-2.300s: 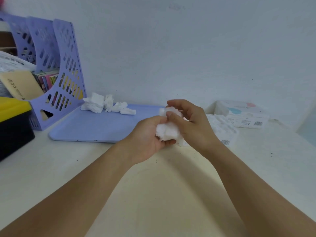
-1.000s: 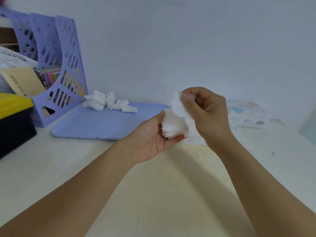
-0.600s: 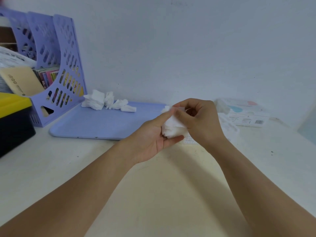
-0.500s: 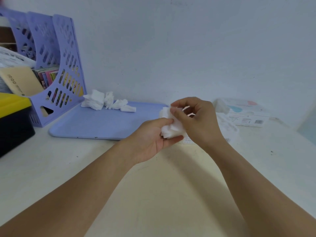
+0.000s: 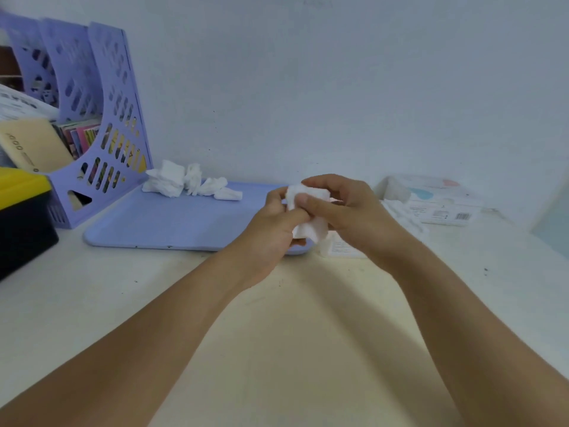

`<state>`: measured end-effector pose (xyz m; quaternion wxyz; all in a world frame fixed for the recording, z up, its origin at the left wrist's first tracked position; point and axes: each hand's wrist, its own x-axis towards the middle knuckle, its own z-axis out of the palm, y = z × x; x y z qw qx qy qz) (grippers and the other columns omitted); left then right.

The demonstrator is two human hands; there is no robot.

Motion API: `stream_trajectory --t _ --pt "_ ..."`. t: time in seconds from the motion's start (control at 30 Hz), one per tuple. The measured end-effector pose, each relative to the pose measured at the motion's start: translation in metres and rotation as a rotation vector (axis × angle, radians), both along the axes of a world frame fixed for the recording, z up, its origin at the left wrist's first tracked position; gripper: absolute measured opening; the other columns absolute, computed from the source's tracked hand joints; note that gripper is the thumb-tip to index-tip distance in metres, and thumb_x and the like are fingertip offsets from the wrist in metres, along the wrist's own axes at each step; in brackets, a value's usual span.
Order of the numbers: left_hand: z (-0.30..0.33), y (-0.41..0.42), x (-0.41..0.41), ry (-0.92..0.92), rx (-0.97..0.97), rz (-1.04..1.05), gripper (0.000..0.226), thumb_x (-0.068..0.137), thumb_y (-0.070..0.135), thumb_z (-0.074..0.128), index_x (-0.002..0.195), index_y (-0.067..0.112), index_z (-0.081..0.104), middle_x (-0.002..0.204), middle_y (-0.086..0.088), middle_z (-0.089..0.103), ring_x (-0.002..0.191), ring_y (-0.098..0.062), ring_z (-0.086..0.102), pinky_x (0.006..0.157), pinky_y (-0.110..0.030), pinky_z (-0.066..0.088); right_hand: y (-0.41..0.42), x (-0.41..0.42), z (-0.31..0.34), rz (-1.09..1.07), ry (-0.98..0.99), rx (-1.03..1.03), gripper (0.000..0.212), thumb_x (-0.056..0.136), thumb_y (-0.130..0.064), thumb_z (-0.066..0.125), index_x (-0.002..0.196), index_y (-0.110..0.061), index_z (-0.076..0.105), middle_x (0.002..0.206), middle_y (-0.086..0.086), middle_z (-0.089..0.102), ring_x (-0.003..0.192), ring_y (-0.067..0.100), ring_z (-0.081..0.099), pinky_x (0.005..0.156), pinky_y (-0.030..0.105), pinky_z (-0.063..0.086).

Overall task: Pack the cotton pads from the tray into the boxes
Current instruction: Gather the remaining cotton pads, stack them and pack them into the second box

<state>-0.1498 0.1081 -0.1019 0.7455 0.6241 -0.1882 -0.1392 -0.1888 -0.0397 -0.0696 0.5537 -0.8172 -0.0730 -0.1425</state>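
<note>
Both hands meet above the right end of the lilac tray (image 5: pixel 172 223). My left hand (image 5: pixel 271 232) grips a stack of white cotton pads (image 5: pixel 309 228) from below. My right hand (image 5: pixel 348 211) pinches the top of the same stack with thumb and fingers. Several loose cotton pads (image 5: pixel 187 183) lie in a pile at the tray's far left corner. A white box (image 5: pixel 443 201) with a barcode sits at the right by the wall. A second open box (image 5: pixel 341 248), with pads in it, is mostly hidden behind my right hand.
A lilac file rack (image 5: pixel 101 124) with books and papers stands at the left, against the tray's left end. A black bin with a yellow lid (image 5: pixel 21 217) sits at the far left edge. The white wall runs close behind the tray.
My right hand had lifted one pad off the stack, then brought it back down. Both hands now close tighter on the stack and have shifted slightly up.
</note>
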Motion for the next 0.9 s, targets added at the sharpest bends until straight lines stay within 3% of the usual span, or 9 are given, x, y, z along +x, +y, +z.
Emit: stream_trajectory --t 0.1,0.2,0.3,0.4,0.47,0.53,0.63,0.73,0.9 --pt "-0.003 0.001 0.000 -0.135 0.043 0.111 0.067 0.074 0.030 0.079 0.133 0.027 0.049 0.116 -0.002 0.073 0.106 -0.022 0.071 0.096 -0.040 0.056 -0.016 -0.010 0.012 0.090 0.118 0.000 0.029 0.090 -0.020 0.075 0.114 -0.006 0.071 0.105 0.013 0.075 0.095 0.025 0.075 0.080 0.038 0.062" --pt "-0.007 -0.005 -0.003 -0.260 0.020 0.135 0.059 0.080 0.015 0.084 0.129 0.024 0.051 0.107 -0.001 0.076 0.097 -0.014 0.073 0.084 -0.025 0.057 -0.025 -0.013 0.016 0.093 0.201 -0.023 0.028 0.090 -0.019 0.073 0.111 -0.001 0.072 0.103 0.014 0.076 0.095 0.026 0.075 0.080 0.036 0.062" --pt "-0.015 -0.011 -0.004 -0.351 0.012 0.160 0.064 0.080 0.013 0.084 0.133 0.022 0.050 0.124 0.003 0.066 0.108 -0.007 0.066 0.084 -0.019 0.054 -0.044 -0.007 0.019 -0.121 0.119 0.210 0.030 0.089 -0.019 0.075 0.105 0.006 0.071 0.102 0.019 0.076 0.095 0.030 0.075 0.076 0.032 0.062" --pt "-0.030 -0.008 0.007 -0.719 0.347 0.223 0.065 0.086 0.036 0.078 0.141 0.033 0.044 0.142 0.018 0.049 0.127 -0.001 0.049 0.097 -0.020 0.047 -0.076 -0.004 0.021 -0.456 0.041 0.342 0.042 0.086 -0.024 0.078 0.107 0.011 0.067 0.106 0.018 0.072 0.085 0.025 0.076 0.070 0.029 0.063" --pt "-0.039 -0.006 0.015 -0.895 0.520 0.189 0.065 0.088 0.048 0.067 0.146 0.038 0.039 0.147 0.026 0.039 0.134 -0.002 0.040 0.105 -0.025 0.041 -0.088 -0.001 0.015 -0.602 0.082 0.241 0.043 0.082 -0.030 0.080 0.099 0.008 0.068 0.098 0.019 0.073 0.067 0.018 0.071 0.058 0.026 0.057" --pt "-0.043 -0.008 0.022 -0.961 0.580 0.159 0.062 0.093 0.046 0.063 0.149 0.035 0.038 0.145 0.027 0.037 0.132 -0.003 0.037 0.105 -0.025 0.037 -0.085 0.005 0.005 -0.617 0.135 0.102 0.042 0.078 -0.037 0.080 0.089 0.002 0.070 0.085 0.019 0.072 0.056 0.016 0.063 0.053 0.027 0.045" --pt "-0.043 -0.013 0.023 -1.031 0.630 0.120 0.048 0.098 0.039 0.060 0.144 0.031 0.047 0.140 0.021 0.048 0.121 -0.009 0.044 0.097 -0.021 0.038 -0.072 0.017 -0.011 -0.567 0.188 -0.129 0.043 0.076 -0.043 0.078 0.082 -0.001 0.070 0.075 0.005 0.069 0.069 0.020 0.065 0.061 0.033 0.049" --pt "-0.045 -0.016 0.024 -1.086 0.656 0.034 0.035 0.100 0.030 0.059 0.135 0.028 0.057 0.131 0.014 0.058 0.106 -0.013 0.051 0.090 -0.017 0.040 -0.066 0.024 -0.018 -0.623 0.249 -0.410 0.041 0.076 -0.045 0.075 0.070 -0.013 0.051 0.066 0.000 0.053 0.069 0.023 0.056 0.051 0.030 0.033" --pt "-0.046 -0.019 0.028 -1.100 0.615 0.006 0.025 0.099 0.017 0.060 0.125 0.019 0.061 0.119 0.009 0.059 0.104 -0.010 0.057 0.089 -0.026 0.048 -0.060 0.020 -0.019 -0.757 0.338 -0.717 0.049 0.070 -0.048 0.083 0.095 -0.016 0.055 0.088 0.001 0.062 0.080 0.024 0.059 0.063 0.029 0.041"
